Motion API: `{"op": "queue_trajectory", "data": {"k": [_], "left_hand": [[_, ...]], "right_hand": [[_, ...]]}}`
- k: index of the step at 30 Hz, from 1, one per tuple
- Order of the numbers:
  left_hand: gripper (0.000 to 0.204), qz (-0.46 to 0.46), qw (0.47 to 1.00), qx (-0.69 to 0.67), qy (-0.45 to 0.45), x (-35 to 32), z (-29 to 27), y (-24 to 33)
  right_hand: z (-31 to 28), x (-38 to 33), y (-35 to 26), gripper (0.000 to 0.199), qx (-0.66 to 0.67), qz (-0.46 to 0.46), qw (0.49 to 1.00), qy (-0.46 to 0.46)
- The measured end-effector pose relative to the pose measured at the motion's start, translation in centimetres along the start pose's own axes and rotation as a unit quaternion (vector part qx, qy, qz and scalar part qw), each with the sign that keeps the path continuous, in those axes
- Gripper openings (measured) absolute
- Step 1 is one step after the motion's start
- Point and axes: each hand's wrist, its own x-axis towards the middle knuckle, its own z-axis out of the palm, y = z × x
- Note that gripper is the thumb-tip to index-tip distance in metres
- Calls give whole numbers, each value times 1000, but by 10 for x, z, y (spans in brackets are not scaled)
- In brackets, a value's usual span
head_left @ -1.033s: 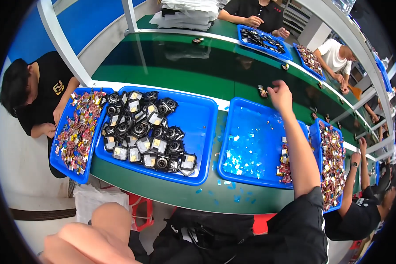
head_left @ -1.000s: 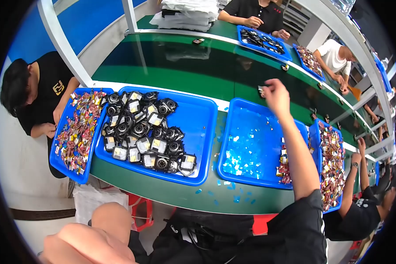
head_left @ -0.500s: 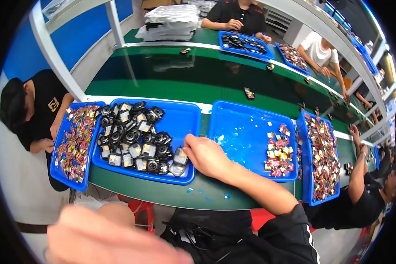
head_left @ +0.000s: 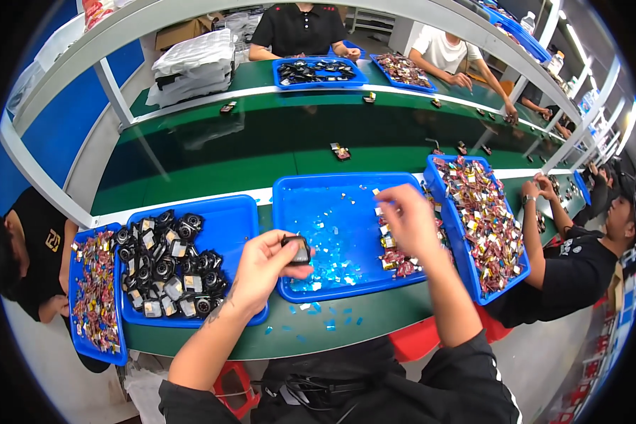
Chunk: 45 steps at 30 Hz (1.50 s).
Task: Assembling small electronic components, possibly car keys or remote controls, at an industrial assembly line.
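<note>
My left hand (head_left: 265, 270) is closed on a small black plastic housing (head_left: 298, 250) with a greyish face, held above the left edge of the middle blue tray (head_left: 346, 284). Over that tray's right side hovers my right hand (head_left: 411, 225), its fingers bent, apart and slightly blurred, with nothing visible between them. Close below it lie small reddish circuit boards (head_left: 401, 266) with white and yellow parts. To the left, a blue tray (head_left: 234, 215) holds a heap of similar black housings (head_left: 169, 258), some with round rings, others showing grey rectangular faces.
Narrow blue trays of circuit boards stand at the far left (head_left: 95, 293) and right (head_left: 482, 226). Blue film scraps (head_left: 330, 325) dot the front table edge. Beyond runs a green belt (head_left: 254, 152) carrying a small assembly (head_left: 340, 151). A white frame (head_left: 49, 180) surrounds it; co-workers sit around.
My right hand has left the housings' tray and moved right, over the circuit boards. My left hand has risen from the lower edge and now holds a housing. The whole view has shifted.
</note>
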Motion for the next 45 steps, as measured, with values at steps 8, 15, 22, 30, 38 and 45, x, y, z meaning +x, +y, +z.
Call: {"op": "queue_trajectory", "data": {"k": [8, 15, 22, 30, 38, 45], "left_hand": [[34, -6, 1000, -26, -5, 13, 4, -11], [41, 14, 1000, -23, -1, 10, 2, -24], [35, 25, 1000, -13, -1, 8, -3, -29], [20, 144, 977, 159, 18, 2, 4, -26], [21, 253, 916, 310, 11, -1, 21, -28], [9, 204, 951, 231, 26, -6, 15, -35]], "right_hand": [[-24, -4, 35, 13, -97, 11, 965, -243], [-11, -22, 48, 14, -59, 57, 975, -207], [-9, -24, 28, 10, -32, 94, 993, -64], [-2, -31, 12, 7, 266, 152, 949, 76], [26, -47, -62, 6, 356, 138, 923, -56], [42, -45, -71, 12, 284, 78, 953, -67]]}}
